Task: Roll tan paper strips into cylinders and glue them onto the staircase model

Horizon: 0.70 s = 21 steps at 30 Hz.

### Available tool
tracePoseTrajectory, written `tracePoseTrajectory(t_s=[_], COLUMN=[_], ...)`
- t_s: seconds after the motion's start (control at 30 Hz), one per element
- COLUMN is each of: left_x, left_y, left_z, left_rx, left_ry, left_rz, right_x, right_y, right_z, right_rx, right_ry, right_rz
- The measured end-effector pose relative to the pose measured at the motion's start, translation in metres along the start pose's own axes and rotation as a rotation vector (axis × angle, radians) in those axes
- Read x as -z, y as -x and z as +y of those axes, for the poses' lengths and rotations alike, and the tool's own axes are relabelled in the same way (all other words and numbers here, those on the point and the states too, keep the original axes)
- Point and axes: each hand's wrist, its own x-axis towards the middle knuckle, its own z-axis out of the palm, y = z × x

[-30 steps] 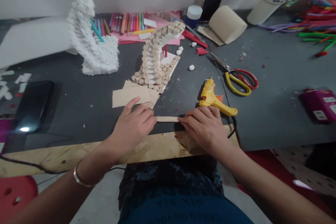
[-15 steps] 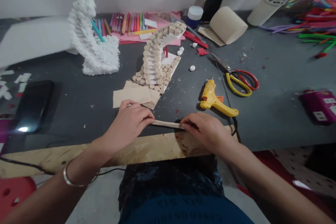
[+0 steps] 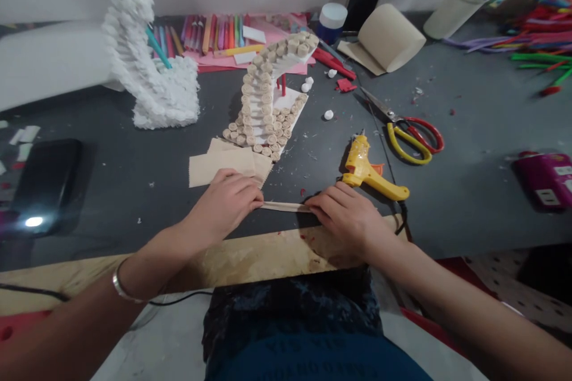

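Note:
A narrow folded strip of beige paper stretches between my two hands near the table's front edge. My left hand pinches its left end, and my right hand pinches the right end. Flat beige paper pieces lie just beyond my left hand. Behind them stands a curved model covered in small beige paper rolls, with red sticks under its arch. A yellow hot glue gun rests on its side just past my right hand.
Scissors and a beige paper roll lie at the back right. A white curved model stands back left, above a dark phone with its light on. Markers, a blue jar and a purple box are around.
The strip looks slimmer and flatter between my hands, and my right hand has shifted slightly up. The camera view has moved a little. Both ends stay pinched.

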Motion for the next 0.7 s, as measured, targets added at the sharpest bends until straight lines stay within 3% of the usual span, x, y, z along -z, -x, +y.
tracePoseTrajectory(t_s=[0.43, 0.7], left_x=[-0.004, 0.002], left_y=[0.004, 0.003], left_z=[-0.020, -0.017], left_rx=[-0.212, -0.421], left_ry=[0.067, -0.187], left_rz=[-0.070, 0.022], right_x=[0.013, 0.017], right_y=[0.000, -0.001], right_z=[0.005, 0.006], right_rx=[0.308, 0.352], right_ry=[0.048, 0.124], right_rz=[0.037, -0.008])
